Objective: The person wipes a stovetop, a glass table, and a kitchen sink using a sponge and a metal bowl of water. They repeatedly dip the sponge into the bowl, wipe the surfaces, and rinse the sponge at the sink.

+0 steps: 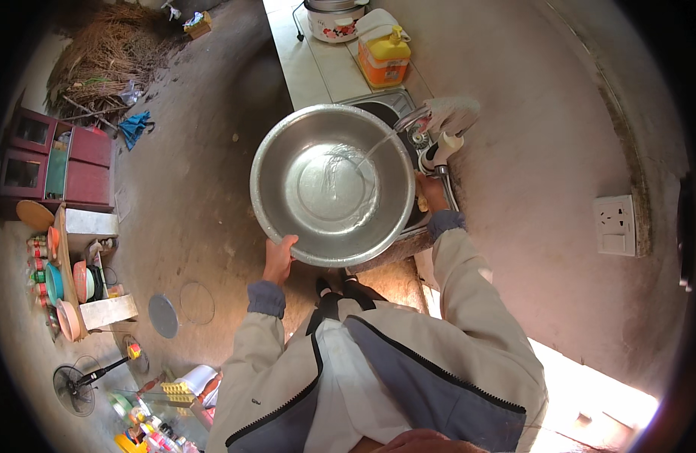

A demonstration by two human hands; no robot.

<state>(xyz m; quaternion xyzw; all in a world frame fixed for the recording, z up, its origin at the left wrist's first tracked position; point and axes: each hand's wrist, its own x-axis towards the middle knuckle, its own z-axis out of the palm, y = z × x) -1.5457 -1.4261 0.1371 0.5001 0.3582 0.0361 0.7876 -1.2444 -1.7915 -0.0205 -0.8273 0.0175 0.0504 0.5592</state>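
A large round stainless steel basin (331, 184) lies before me, partly over the sink (402, 102), with shallow water in its bottom. A thin stream from the curved metal faucet (407, 120) falls into it. My left hand (280, 260) grips the basin's near left rim, thumb on top. On the right, my right hand (432, 192) is at the basin's side above the sink; its fingers are partly hidden by the rim. A pale cloth (451, 114) hangs by the faucet, and a sink drain (418, 137) shows beyond the basin.
On the tiled counter (319, 68) stand a yellow and orange jug (384, 59) and a rice cooker (334, 21). A wall with a socket (615, 225) is on the right. At left are a red cabinet (89, 170), shelves with bowls, and a brushwood pile (107, 54).
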